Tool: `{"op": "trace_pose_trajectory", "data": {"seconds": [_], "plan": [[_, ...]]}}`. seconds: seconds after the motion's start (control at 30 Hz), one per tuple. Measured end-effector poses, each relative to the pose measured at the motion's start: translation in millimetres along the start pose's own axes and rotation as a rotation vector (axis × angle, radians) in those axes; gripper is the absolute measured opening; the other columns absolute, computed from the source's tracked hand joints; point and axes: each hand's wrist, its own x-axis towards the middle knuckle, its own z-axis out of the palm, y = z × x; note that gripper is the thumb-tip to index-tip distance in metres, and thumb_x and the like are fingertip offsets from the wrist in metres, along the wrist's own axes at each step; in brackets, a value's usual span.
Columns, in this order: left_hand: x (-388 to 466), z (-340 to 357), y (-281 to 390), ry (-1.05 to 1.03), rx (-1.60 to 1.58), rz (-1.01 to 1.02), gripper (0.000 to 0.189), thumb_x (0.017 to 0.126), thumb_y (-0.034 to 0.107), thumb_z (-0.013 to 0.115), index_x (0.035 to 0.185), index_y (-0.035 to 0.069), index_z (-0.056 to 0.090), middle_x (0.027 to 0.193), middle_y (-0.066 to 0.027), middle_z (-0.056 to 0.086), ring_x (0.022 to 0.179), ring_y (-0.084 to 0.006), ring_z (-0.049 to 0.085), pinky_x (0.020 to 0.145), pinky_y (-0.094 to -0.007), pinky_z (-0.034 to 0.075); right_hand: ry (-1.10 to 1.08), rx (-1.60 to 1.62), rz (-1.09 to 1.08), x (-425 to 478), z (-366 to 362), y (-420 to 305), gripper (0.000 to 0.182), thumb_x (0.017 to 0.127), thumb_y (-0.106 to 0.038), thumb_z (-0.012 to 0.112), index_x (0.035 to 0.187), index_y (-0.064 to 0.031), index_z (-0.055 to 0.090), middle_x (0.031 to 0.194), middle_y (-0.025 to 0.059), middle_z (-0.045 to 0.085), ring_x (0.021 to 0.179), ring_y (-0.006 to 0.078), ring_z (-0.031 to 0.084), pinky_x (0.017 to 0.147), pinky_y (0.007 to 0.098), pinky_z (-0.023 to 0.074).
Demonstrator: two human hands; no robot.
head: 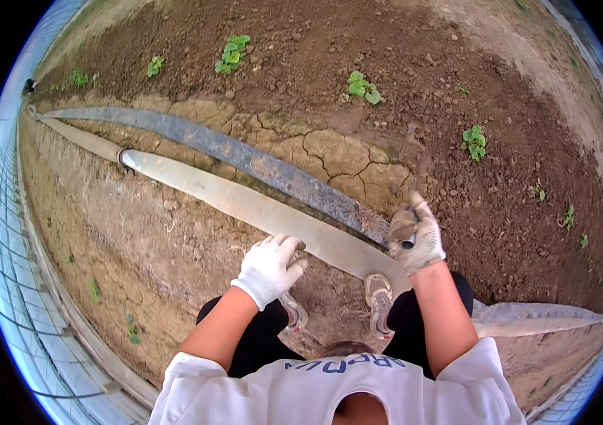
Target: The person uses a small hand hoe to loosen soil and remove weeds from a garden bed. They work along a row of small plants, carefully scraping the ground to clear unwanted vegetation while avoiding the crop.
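Observation:
My left hand (pixel 272 265), in a white knit glove, hangs with loosely bent fingers and nothing visible in it. It is nearest to a pale flat lay hose (pixel 248 204) on the ground. My right hand (pixel 417 236), in a soiled glove, is closed around the handle of a small hand tool (pixel 410 244), with the handle's dark end showing at the palm. Beyond the fingers a thin soil-coloured part reaches over the dirt, and its shape blends into the ground. A grey, dirt-covered flat strip (pixel 259 162) runs beside the hose and passes close to my right hand.
Loose brown soil (pixel 301 69) carries several young leafy plants, among them one seedling (pixel 363 87) ahead and another (pixel 474 142) at right. Cracked dry earth (pixel 338 154) borders the strip. My shoe (pixel 379 297) is against the hose. A greenhouse film wall (pixel 30 329) curves along the left.

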Motion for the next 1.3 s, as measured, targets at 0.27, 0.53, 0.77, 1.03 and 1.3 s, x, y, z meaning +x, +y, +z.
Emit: {"op": "trace_pose_trajectory", "data": {"seconds": [0.27, 0.53, 0.77, 1.03, 1.3], "plan": [[-23.3, -21.7, -4.4, 0.067, 0.054, 0.099, 0.024, 0.080, 0.025, 0.061, 0.099, 0.009, 0.062, 0.091, -0.0123, 0.062, 0.086, -0.0294, 0.061, 0.078, -0.0371, 0.049, -0.247, 0.044, -0.165, -35.2, -13.8, 10.5, 0.031, 0.090, -0.032, 0.058, 0.071, -0.0135, 0.042, 0.053, -0.0057, 0.036, 0.040, 0.0048, 0.038, 0.032, 0.0182, 0.0338], [-45.1, -24.6, -5.8, 0.035, 0.036, 0.085, 0.028, 0.082, 0.027, 0.059, 0.097, 0.003, 0.063, 0.095, -0.0154, 0.064, 0.089, -0.0299, 0.062, 0.079, -0.0360, 0.049, -0.294, -0.095, -0.128, -77.7, -42.9, 17.3, 0.036, 0.091, -0.033, 0.056, 0.064, -0.0157, 0.040, 0.053, -0.0072, 0.041, 0.039, 0.0053, 0.042, 0.034, 0.0188, 0.0357], [-47.5, -14.8, -21.9, -0.077, 0.022, -0.087, 0.035, 0.082, 0.034, 0.058, 0.098, 0.003, 0.064, 0.096, -0.0175, 0.066, 0.093, -0.0311, 0.062, 0.083, -0.0365, 0.047, -0.243, -0.183, -0.112, -98.7, -82.4, 86.6, 0.023, 0.090, -0.025, 0.059, 0.079, -0.0118, 0.044, 0.053, -0.0062, 0.039, 0.039, 0.0040, 0.038, 0.033, 0.0168, 0.0359], [-36.8, -15.6, -19.6, -0.052, 0.132, -0.028, 0.040, 0.082, 0.036, 0.056, 0.102, 0.002, 0.064, 0.096, -0.0182, 0.066, 0.092, -0.0322, 0.062, 0.084, -0.0363, 0.047, -0.202, -0.219, -0.142, -86.7, -178.6, 154.4, 0.021, 0.089, -0.023, 0.060, 0.086, -0.0075, 0.047, 0.059, -0.0036, 0.044, 0.044, 0.0058, 0.039, 0.039, 0.0192, 0.0359], [-52.8, -8.6, 5.4, -0.267, 0.169, 0.003, 0.040, 0.081, 0.036, 0.055, 0.102, 0.003, 0.064, 0.100, -0.0190, 0.065, 0.097, -0.0320, 0.061, 0.086, -0.0365, 0.046, -0.240, -0.361, -0.244, -206.4, -156.6, 71.2, 0.019, 0.092, -0.024, 0.056, 0.083, -0.0087, 0.048, 0.057, -0.0063, 0.045, 0.041, 0.0025, 0.041, 0.032, 0.0149, 0.0316]]}}
